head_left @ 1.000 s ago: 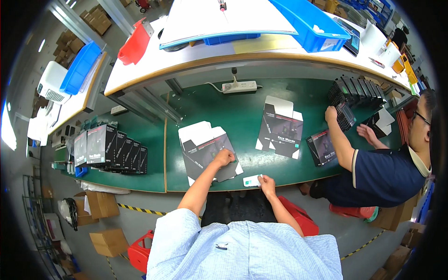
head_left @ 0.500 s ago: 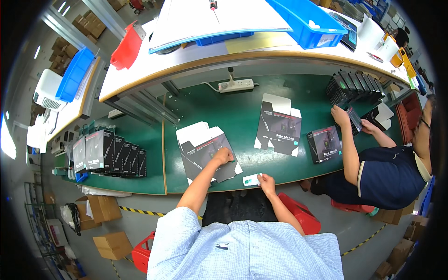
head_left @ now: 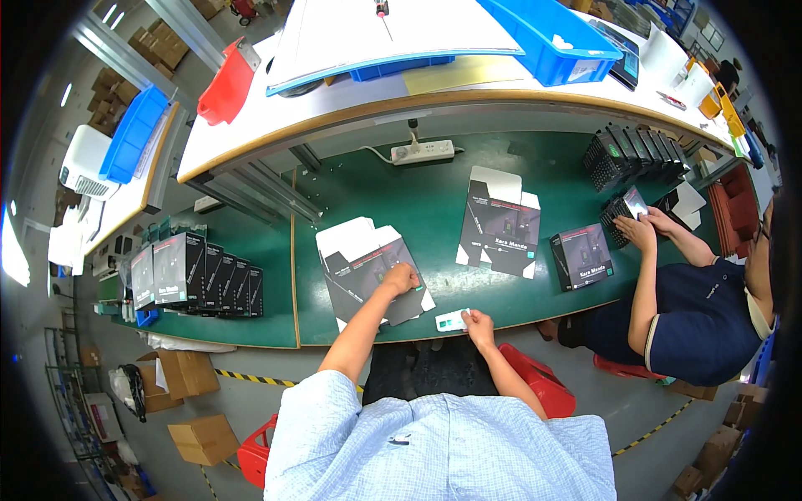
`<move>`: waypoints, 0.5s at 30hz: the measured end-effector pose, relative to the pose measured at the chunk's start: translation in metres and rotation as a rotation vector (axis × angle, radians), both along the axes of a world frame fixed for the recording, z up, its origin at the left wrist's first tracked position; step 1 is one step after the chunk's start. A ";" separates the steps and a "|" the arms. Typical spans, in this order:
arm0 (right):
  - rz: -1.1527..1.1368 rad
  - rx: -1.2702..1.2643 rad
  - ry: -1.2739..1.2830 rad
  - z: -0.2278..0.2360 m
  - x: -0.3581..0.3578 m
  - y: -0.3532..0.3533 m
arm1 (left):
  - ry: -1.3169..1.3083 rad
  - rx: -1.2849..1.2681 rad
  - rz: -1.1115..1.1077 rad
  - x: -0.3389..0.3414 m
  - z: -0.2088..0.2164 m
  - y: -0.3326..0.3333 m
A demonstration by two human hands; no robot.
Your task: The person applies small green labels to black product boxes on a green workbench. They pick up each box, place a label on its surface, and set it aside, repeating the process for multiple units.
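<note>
- Your right hand (head_left: pixel 479 326) grips the right end of a small white label sheet (head_left: pixel 451 321) with green patches, thumb and fingers closed on it at the near edge of the green work surface (head_left: pixel 401 200).
- Your left hand (head_left: pixel 403 278) rests with bent fingers on the lower right part of a flattened black carton (head_left: pixel 355 280) with white flaps; whether those fingers pinch anything, I cannot tell.
- That carton lies just left of the label sheet, slightly askew, in front of you.
- To its right, and apart from it, you have a second flattened carton (head_left: pixel 499 230), printed side up, with a green mark near its lower right corner.
- Beyond that, a formed black box (head_left: pixel 585 257) lies on the same surface.
- Farther right, a co-worker's hands (head_left: pixel 639 234) are at a dark patterned box (head_left: pixel 620 219), near a row of similar boxes (head_left: pixel 639 154).
- Well off to your left stands a row of formed black cartons (head_left: pixel 213 275).
- Behind the flattened cartons, a white power strip (head_left: pixel 423 152) sits below the raised shelf (head_left: pixel 351 113), which bears a blue bin (head_left: pixel 551 58).
</note>
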State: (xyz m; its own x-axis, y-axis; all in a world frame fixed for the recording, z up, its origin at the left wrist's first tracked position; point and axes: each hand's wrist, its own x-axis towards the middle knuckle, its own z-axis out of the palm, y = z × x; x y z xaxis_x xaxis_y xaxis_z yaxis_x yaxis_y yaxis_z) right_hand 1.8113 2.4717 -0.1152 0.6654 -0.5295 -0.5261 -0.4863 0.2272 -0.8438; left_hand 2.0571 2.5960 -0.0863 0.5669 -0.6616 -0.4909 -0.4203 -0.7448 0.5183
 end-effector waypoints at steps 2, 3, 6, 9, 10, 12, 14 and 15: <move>-0.002 0.008 -0.001 0.001 0.000 0.000 | 0.004 0.001 0.010 0.000 0.000 0.000; -0.002 0.009 -0.004 -0.001 0.000 0.000 | 0.014 -0.005 0.017 0.000 0.000 0.001; 0.005 0.006 -0.004 -0.003 0.000 0.000 | -0.006 -0.016 0.029 -0.001 0.002 0.001; 0.013 0.000 0.005 -0.002 0.000 -0.001 | -0.069 -0.043 0.029 -0.007 0.009 0.001; 0.013 0.004 0.003 -0.002 0.000 -0.001 | -0.094 -0.055 0.029 -0.008 0.011 0.001; 0.015 0.002 0.003 -0.002 0.000 -0.001 | -0.125 -0.051 0.056 -0.011 0.013 0.000; 0.021 -0.009 0.005 -0.002 0.000 0.000 | -0.142 -0.037 0.076 -0.013 0.013 0.001; 0.017 -0.005 0.007 -0.003 0.000 -0.001 | -0.141 -0.026 0.079 -0.014 0.016 -0.001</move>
